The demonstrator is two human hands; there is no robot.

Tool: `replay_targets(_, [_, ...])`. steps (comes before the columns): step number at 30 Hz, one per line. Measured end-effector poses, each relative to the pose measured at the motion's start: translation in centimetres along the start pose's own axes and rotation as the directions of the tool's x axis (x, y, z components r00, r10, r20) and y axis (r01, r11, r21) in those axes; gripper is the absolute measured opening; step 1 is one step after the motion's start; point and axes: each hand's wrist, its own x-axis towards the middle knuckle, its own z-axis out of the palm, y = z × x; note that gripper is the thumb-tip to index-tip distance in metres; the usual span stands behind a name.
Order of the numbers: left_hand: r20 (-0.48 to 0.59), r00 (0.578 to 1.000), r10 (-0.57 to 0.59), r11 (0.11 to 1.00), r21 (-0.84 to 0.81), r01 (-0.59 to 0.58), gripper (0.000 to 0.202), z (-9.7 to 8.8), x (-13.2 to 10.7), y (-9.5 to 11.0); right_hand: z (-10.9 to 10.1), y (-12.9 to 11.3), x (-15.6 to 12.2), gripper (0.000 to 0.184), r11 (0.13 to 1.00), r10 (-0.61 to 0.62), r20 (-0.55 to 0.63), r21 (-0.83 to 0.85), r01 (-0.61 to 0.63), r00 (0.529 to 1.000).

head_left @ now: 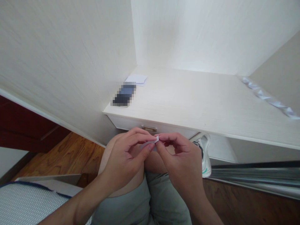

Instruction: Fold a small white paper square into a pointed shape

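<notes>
Just above my knees, my left hand (133, 150) and my right hand (179, 153) meet fingertip to fingertip. Between them is a small folded strip of white paper (156, 139), pinched by the thumb and fingers of both hands. Part of the strip runs behind my left thumb, and the rest is hidden by my fingers. On the white desk (182, 97) beyond lies a stack of white paper sheets (137, 79). A row of small folded white paper pieces (264, 94) lines the right side of the desk.
A pixelated dark phone-like object (124, 94) lies at the desk's left end, by the side panel. Under the desktop is a drawer with a metal handle (149, 128). A white sneaker (206, 159) is beside my right hand. A woven mat-like surface (28, 203) is at lower left.
</notes>
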Motion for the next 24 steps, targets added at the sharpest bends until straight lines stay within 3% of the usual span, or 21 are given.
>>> replay_targets(7, [0.02, 0.992, -0.127, 0.99, -0.063, 0.128, 0.012, -0.2, -0.1, -0.3, 0.3, 0.0, -0.3, 0.017, 0.979, -0.056, 0.101, 0.201, 0.035, 0.993])
replay_targets(12, [0.031, 0.99, -0.139, 0.988, -0.07, 0.141, 0.012, -0.5, -0.1, -0.2, 0.2, -0.3, -0.2, 0.006, 0.967, 0.056, 0.072, 0.245, -0.072, 0.996])
replay_targets(17, [0.022, 0.989, -0.145, 0.985, -0.086, 0.147, 0.013, -0.5, 0.0, -0.1, 0.5, 0.3, 0.5, 0.01, 0.926, 0.113, 0.073, 0.355, -0.132, 0.991])
replay_targets(21, [0.001, 0.991, -0.134, 0.989, -0.056, 0.134, 0.014, -0.6, -0.1, -0.1, -0.1, 0.0, 1.2, 0.011, 0.882, 0.161, 0.232, 0.402, -0.245, 0.959])
replay_targets(24, [-0.022, 0.991, -0.131, 0.99, -0.063, 0.129, 0.018, -0.7, -0.1, -0.2, -0.4, 0.2, 1.8, 0.009, 0.839, 0.121, 0.354, 0.463, -0.286, 0.927])
